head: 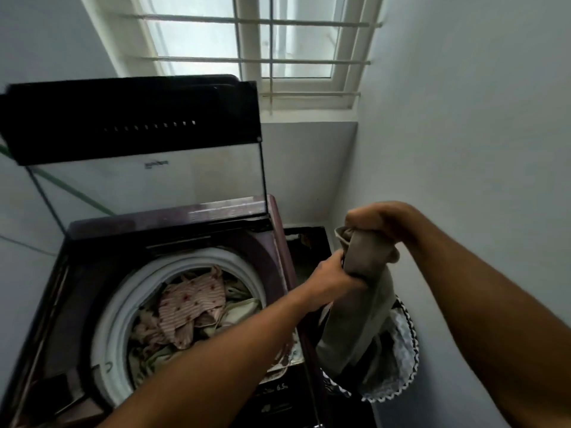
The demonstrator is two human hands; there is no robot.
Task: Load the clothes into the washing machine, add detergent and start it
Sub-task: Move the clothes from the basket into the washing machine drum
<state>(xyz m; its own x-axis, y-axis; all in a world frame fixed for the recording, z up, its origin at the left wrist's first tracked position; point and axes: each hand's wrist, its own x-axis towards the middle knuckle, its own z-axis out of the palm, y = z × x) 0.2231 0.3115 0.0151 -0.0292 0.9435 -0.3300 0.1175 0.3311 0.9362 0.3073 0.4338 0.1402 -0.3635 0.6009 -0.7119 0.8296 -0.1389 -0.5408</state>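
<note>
Window (251,41): at twelve o'clock, white frame, pale daylight behind the panes. Window bars (247,60): white horizontal rails crossed by vertical rods, set in front of the glass. Sill ledge (309,117): white, directly below the frame. Walls: pale grey wall (479,118) filling three o'clock; a second grey wall (46,35) at ten o'clock; both meet the window recess. Green cord (74,191): at nine o'clock, thin, running diagonally along the left wall. Thin pale cable (21,242): just below it.

Matt grey cloth garment (361,291); glossy maroon washing machine (173,223); glass lid (148,183).
</note>
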